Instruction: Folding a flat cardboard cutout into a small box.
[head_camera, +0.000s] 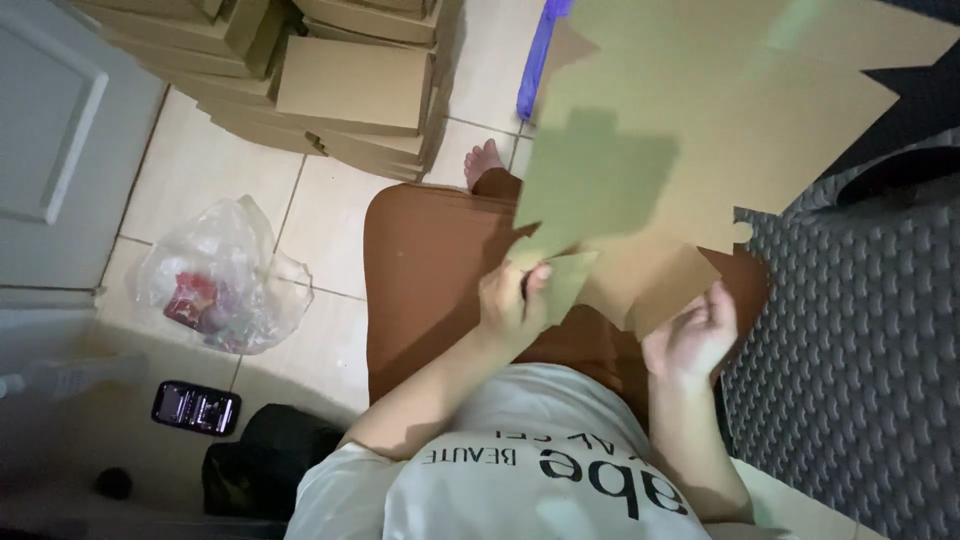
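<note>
left hand (508, 300) pinches a flap of the flat cardboard blank (700, 130) held just above both hands, right hand (692, 335) open under its lower edge, so crease along the score with the thumb, supporting from below.

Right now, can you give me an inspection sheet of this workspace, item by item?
Surface: pale tiled floor; grey textured mat on the right.
Job's things: flat die-cut cardboard sheet, unfolded, held up over the person's lap.
Clutter: clear plastic bag with red contents; dark phone on the floor; black bag beside it.
Grips: left hand pinches a flap at the sheet's lower edge; right hand open, palm up, under the sheet's lower edge, contact unclear.
Cables: nothing seen.
Surroundings: stack of flat cardboard boxes ahead; grey door at left; purple object, kind unclear.
</note>
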